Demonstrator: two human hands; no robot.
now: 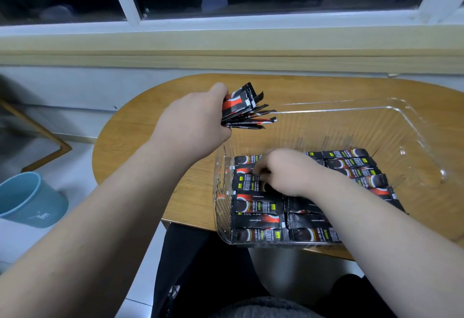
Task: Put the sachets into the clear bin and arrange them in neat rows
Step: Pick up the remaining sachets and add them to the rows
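Sachets (258, 219) lie in flat rows across the near half of the clear bin (391, 129). The far half of its floor is bare, so by my reckoning the job is about halfway through.

The step in hand looks like seating one sachet at the far end of the bin's left column. The right hand (286, 172) is down inside the bin, and its curled fingertips (261, 167) pinch the edge of a sachet there. The left hand (193, 121) hovers just beside the bin's far left corner, above its rim. Its fingers are wrapped round a fanned bundle of sachets (244, 109).

The laid sachets all have their long axis parallel to the bin's near wall, and they are stacked edge to edge from that wall towards the far one. At least two columns stand side by side, though the right forearm hides part of the middle. Some sachets show the printed face and others the red-striped back.

The bundle's sachets splay like a hand of cards, with their free ends pointing towards the bin's far wall and a little upward.

The next move probably calls for pressing the pinched sachet flat and square against its neighbour. One more can then be drawn from the fan, turned to the same axis and laid just beyond it. The fan is loose, so a careless pull could spill several sachets.
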